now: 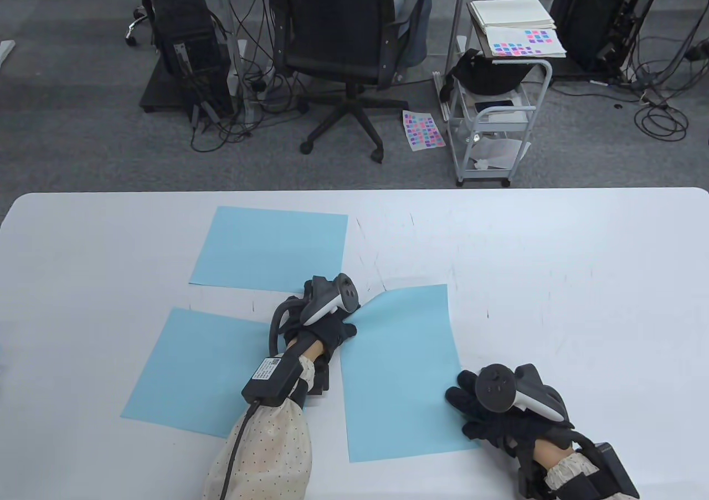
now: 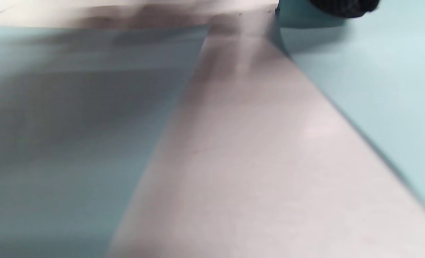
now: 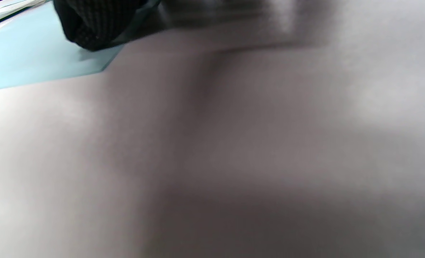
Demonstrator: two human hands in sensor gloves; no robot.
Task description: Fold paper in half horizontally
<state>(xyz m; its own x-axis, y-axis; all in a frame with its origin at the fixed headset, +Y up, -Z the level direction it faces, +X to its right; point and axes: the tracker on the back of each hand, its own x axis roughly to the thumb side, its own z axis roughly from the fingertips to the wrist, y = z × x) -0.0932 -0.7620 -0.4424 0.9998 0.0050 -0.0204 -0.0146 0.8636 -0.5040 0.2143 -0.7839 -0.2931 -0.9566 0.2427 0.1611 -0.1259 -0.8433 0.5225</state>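
Three light blue paper sheets lie on the white table (image 1: pixel 554 278). The right sheet (image 1: pixel 401 372) lies at the front centre. My left hand (image 1: pixel 332 328) touches its far left corner, which looks a little raised; its fingers are hidden under the tracker. My right hand (image 1: pixel 471 406) rests with fingers spread on the sheet's near right edge. In the left wrist view the sheet (image 2: pixel 377 89) is on the right and a gloved fingertip (image 2: pixel 341 7) touches it at the top. In the right wrist view a gloved finger (image 3: pixel 94 25) presses the sheet's corner (image 3: pixel 29 61).
A second blue sheet (image 1: pixel 194 372) lies at the front left under my left forearm; it also shows in the left wrist view (image 2: pixel 72 125). A third sheet (image 1: pixel 271 248) lies behind it. Beyond the table stand an office chair (image 1: pixel 349 51) and a wire cart (image 1: pixel 493 129).
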